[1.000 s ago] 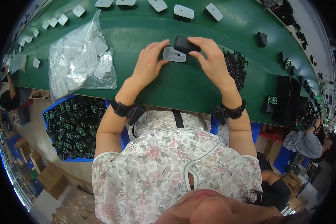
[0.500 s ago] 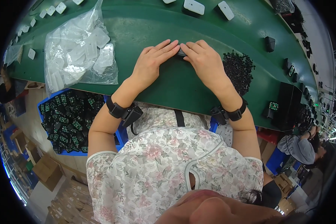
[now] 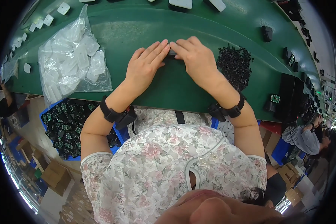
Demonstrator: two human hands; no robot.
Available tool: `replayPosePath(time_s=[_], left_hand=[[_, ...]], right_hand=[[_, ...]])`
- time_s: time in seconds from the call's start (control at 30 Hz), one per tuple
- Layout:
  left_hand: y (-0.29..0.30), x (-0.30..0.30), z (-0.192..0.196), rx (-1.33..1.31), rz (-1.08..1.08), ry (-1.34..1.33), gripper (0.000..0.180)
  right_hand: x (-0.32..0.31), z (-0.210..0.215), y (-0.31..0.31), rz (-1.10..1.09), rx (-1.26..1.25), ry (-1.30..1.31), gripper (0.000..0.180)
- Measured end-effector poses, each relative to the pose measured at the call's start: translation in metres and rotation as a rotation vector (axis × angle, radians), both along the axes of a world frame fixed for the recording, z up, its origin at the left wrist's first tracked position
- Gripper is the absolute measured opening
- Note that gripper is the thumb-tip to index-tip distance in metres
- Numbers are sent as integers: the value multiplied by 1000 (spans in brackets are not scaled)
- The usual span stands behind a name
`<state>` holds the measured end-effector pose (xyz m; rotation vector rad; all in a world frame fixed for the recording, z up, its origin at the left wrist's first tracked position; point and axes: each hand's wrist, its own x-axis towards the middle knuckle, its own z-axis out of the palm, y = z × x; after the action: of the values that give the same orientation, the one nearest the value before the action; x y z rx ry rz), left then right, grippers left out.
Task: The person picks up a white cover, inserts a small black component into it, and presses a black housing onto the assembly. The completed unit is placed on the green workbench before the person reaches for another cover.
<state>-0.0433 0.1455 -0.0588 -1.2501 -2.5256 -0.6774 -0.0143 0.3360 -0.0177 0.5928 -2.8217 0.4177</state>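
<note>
A small black case (image 3: 172, 53) lies on the green table between my fingertips, mostly covered by them. My left hand (image 3: 145, 63) rests at its left side with the fingers stretched out and close together, tips touching it. From the other side my right hand (image 3: 195, 56) has bent fingers and thumb closed on it. Beside my right hand is a heap of small black parts (image 3: 234, 67). A clear plastic bag (image 3: 72, 61) of whitish covers lies left of my left hand.
Below the table's left edge stands a blue crate (image 3: 71, 158) full of black housings with green circuit boards. White-topped cases (image 3: 181, 3) line the far side. A black box (image 3: 287, 97) stands at the right. Another person (image 3: 302, 138) sits farther right.
Both hands have shifted slightly left with the black case. My left fingers have straightened a little and my right fingers have bent more. The view has also shifted.
</note>
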Motion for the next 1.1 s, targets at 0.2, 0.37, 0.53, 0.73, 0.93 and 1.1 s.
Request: replayPosePath(time_s=[0.2,0.37,0.53,0.73,0.93,1.1], left_hand=[[20,-21,0,224,93,-260,42],[17,-17,12,460,224,-835,27],[23,-7,24,452,176,-925,29],[39,4,18,566,186,-958,29],[51,6,21,601,151,-1013,28],[56,8,23,712,42,-874,40]], right_hand=[[-41,-4,34,-130,-662,-480,25],[-7,-2,37,-35,-980,-538,34],[6,6,39,-47,-857,-412,42],[14,4,44,-79,-810,-288,44],[18,15,53,-121,-725,-270,42],[-6,23,86,-142,-999,-308,34]])
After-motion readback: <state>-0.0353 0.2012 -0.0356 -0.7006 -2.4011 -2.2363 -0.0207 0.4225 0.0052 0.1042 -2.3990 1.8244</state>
